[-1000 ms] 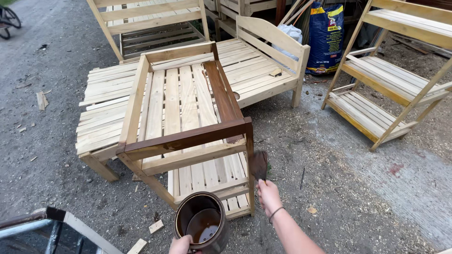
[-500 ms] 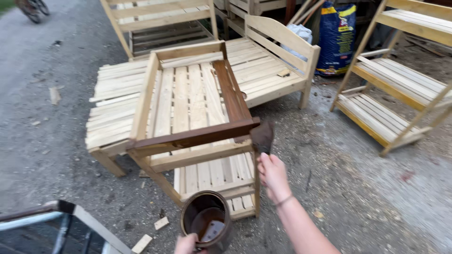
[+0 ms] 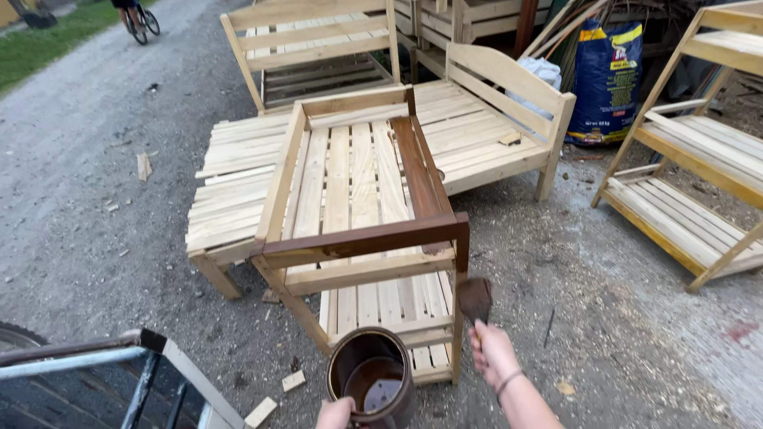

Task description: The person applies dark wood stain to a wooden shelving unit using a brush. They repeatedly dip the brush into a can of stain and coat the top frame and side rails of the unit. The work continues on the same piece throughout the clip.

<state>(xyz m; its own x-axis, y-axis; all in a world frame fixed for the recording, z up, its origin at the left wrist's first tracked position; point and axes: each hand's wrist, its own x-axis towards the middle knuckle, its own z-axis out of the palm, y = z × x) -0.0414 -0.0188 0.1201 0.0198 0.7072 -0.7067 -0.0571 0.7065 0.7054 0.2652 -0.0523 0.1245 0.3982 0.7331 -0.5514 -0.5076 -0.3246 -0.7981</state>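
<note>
- While the right hand (image 3: 493,353) is closed in a fist around the handle of a paintbrush (image 3: 475,300), the dark bristles point upward and touch the front right leg of a slatted wooden chair frame (image 3: 358,199), just below its corner.
- At the bottom edge of the view, the left hand (image 3: 335,414) grips the rim of a round metal can (image 3: 372,385); only the fingers show, curled over the near edge.
- Inside the can lies a shallow pool of brown stain, and its inner wall is coated the same colour.
- On the chair frame, the front top rail and the right side rail are stained dark brown, whereas the left rail, the slats and the legs are bare pale wood.
- Behind this frame, and touching it, stands a wider unstained bench (image 3: 493,135) with a slatted seat and back.
- Further unstained pieces stand about: a chair frame (image 3: 318,48) at the top and a slatted shelf rack (image 3: 699,159) at the right.
- Leaning near the bench is a blue sack (image 3: 608,75).
- Underfoot, the ground (image 3: 620,318) is grey gravel strewn with sawdust and small wood offcuts; the setting is outdoors, with grass at the upper left.
- At the lower left, a metal frame (image 3: 119,357) crosses the corner.
</note>
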